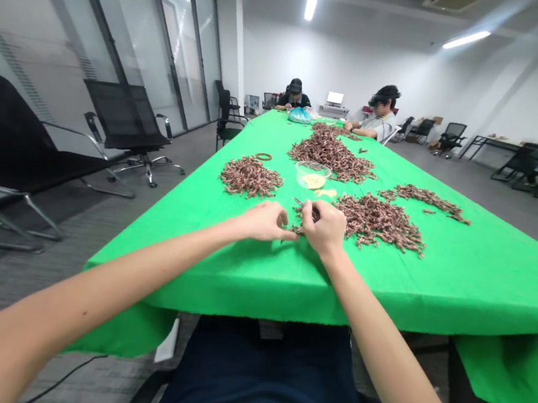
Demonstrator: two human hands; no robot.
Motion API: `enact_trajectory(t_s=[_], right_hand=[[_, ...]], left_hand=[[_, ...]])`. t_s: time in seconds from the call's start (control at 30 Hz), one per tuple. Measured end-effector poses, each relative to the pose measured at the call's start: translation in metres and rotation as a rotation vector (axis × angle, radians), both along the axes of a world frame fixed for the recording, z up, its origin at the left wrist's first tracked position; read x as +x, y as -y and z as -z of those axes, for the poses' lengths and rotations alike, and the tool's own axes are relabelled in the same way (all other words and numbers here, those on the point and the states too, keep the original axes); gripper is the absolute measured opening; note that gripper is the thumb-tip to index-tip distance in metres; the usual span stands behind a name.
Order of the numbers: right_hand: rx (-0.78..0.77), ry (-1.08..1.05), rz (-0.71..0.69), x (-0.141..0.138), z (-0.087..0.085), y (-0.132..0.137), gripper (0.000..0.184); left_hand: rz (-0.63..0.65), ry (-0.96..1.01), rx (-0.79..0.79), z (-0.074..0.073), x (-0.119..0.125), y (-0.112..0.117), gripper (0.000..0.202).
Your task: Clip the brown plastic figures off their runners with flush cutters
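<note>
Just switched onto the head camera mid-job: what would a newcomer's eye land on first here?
The bright green tablecloth fills the middle of the view, dotted with heaps of small brown pieces, the biggest beyond a clear bowl. Near its front edge the left hand and right hand meet, fingers pinched on a few pieces beside the nearest heap. Two people sit at the far end.

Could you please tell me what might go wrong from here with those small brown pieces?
The left hand and right hand pinch small brown pieces near the edge of the green tablecloth; a dropped one might fall to the floor. The right hand touches the nearest pile, so a sweep could scatter it. The clear bowl just behind could get knocked.
</note>
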State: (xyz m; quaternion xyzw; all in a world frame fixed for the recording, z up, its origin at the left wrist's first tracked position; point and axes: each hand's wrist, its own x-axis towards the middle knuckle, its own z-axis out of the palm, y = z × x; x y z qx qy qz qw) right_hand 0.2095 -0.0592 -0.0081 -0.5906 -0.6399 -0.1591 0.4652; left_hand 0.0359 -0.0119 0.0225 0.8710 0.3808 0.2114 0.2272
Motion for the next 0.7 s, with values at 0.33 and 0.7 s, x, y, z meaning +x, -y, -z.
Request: enact_trajectory(t_s=[0.33, 0.7], right_hand=[[-0.010, -0.002, -0.004, 0.003, 0.000, -0.001, 0.037], [-0.058, 0.095, -0.113, 0.000, 0.004, -0.001, 0.030]], left_hand=[[0.083, 0.166, -0.365, 0.016, -0.005, -0.024, 0.022], [0.124, 0.743, -0.652, 0.025, -0.030, -0.013, 0.048]])
